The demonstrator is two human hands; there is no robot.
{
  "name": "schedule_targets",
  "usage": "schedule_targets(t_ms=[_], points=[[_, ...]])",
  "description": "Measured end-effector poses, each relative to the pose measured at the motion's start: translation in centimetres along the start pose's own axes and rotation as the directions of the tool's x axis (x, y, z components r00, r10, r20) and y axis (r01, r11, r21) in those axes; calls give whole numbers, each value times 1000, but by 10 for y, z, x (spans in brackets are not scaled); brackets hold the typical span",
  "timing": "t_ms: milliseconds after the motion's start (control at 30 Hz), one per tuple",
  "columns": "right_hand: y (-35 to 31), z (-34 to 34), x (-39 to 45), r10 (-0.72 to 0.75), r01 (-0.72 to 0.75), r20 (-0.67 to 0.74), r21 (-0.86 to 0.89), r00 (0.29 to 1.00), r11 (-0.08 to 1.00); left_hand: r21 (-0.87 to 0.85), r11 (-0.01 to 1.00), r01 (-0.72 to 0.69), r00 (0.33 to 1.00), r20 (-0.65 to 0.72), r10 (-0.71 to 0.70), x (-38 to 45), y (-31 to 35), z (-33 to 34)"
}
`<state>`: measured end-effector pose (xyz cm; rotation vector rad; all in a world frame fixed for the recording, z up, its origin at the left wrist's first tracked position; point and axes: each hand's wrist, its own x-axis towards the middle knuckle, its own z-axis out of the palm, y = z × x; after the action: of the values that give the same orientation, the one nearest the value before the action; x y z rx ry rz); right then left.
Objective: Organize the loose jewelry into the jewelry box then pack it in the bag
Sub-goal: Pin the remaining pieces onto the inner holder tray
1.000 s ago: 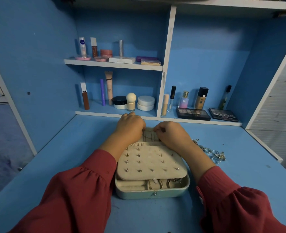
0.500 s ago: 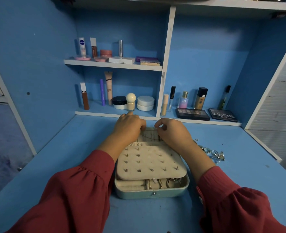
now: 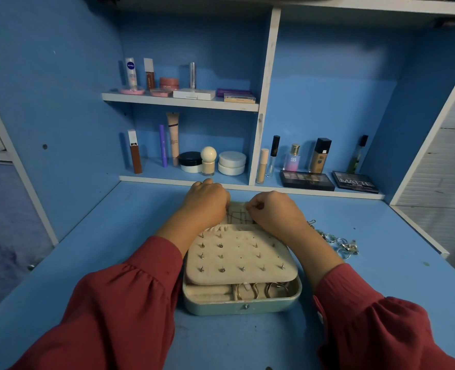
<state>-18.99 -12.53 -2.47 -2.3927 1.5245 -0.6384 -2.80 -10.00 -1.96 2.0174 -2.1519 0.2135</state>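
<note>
Two hands were at the far end of the pale blue rounded jewelry box (image 3: 241,307), which sat open on the blue table (image 3: 381,289) straight in front of you, its long axis running away from you. Your left hand (image 3: 207,202) lay curled at the left of the box's cream back panel (image 3: 235,213), fingers folded under; what it held, if anything, I could not tell. Your right hand (image 3: 273,213) was just beside it on the right, thumb and forefinger pinched together on what looked like a thin chain (image 3: 234,216) strung across that panel, though the piece was too fine to make out for certain. The cream padded stud tray (image 3: 241,256) covered most of the box between your wrists, with small studs standing in it, and a few hoop rings (image 3: 261,289) showed in the near compartment beneath it. The loose silver rings and clasps (image 3: 338,243) lay on the table to the right of the box, just beyond your right forearm, strung out in a line slanting away to the right. Your right hand was plainly the nearer to that pile, so I judge the coming reach would fall to it, sideways and a little back toward you. No bag was in view
</note>
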Motion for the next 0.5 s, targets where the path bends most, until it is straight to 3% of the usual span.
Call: schedule_targets(t_ms=[267,500], points=[[-2,-3,-2,-9,8,19,47,1000,999,-112,993,38,996,88,-28,-10,0,-18],[-11,-9,-7,-31,-1,65,438,997,899,-405,907,112,983,181,-41,-15,-2,-27]])
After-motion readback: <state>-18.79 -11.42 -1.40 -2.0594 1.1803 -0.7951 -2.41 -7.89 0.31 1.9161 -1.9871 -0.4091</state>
